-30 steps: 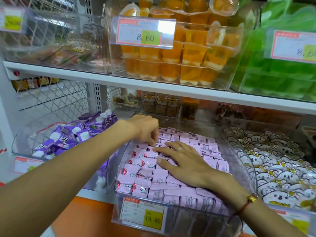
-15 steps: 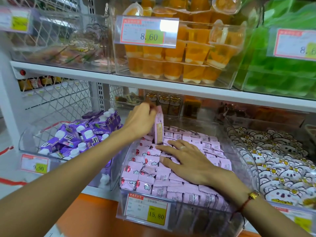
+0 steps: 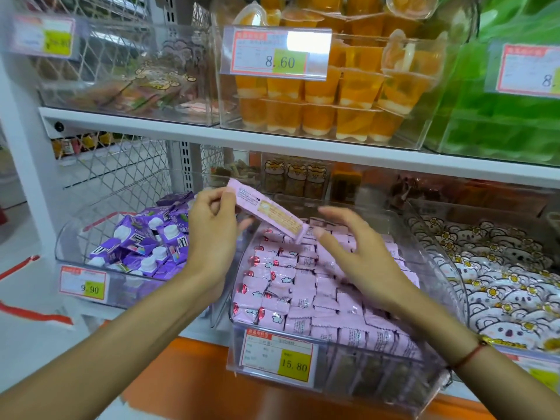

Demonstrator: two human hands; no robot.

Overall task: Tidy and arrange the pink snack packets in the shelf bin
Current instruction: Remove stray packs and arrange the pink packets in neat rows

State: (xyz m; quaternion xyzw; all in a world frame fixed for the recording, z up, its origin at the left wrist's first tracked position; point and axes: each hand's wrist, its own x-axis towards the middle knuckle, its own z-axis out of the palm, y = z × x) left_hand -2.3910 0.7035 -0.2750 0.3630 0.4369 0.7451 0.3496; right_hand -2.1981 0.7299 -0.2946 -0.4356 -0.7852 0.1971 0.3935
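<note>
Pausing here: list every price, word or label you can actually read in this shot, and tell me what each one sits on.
"8.60": price tag on the clear bin of orange jelly cups.
"9.90": tag on the clear bin of purple packs.
"15.80": tag on the clear bin of pink snack packets.
"8": cut-off tag on the green bin.
Top-left tag: blurred.
Pink packet gripped by the left hand: print too small.

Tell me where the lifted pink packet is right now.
In the head view, the pink packet is pinched in the left hand, tilted above the back left of the clear bin, just left of the open right hand.
</note>
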